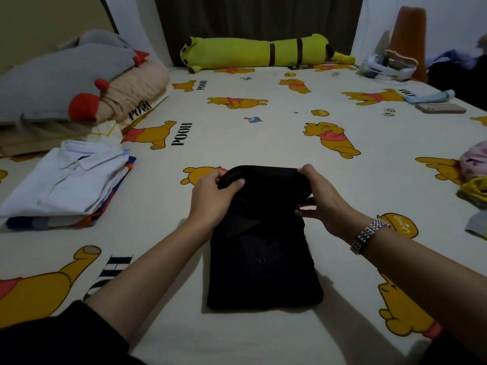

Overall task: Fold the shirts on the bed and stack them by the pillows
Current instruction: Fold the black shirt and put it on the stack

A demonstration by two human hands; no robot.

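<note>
A black button shirt (263, 262) lies folded narrow on the bed (237, 133) in front of me, collar showing. Its far end is lifted and curled over. My left hand (213, 196) grips that raised fold at its left corner, thumb on top. At the right corner, my right hand (320, 197) holds the same fold, fingers wrapped over the cloth. A stack of folded shirts (66, 185), white one on top, sits at the left next to the pillows (79, 83).
A long yellow plush (263, 52) lies along the far edge. A phone (440, 108) and a tube (429, 96) rest at the right. Unfolded clothes, pink and yellow (474, 175), are heaped at the right edge. A headset (384, 65) sits far right.
</note>
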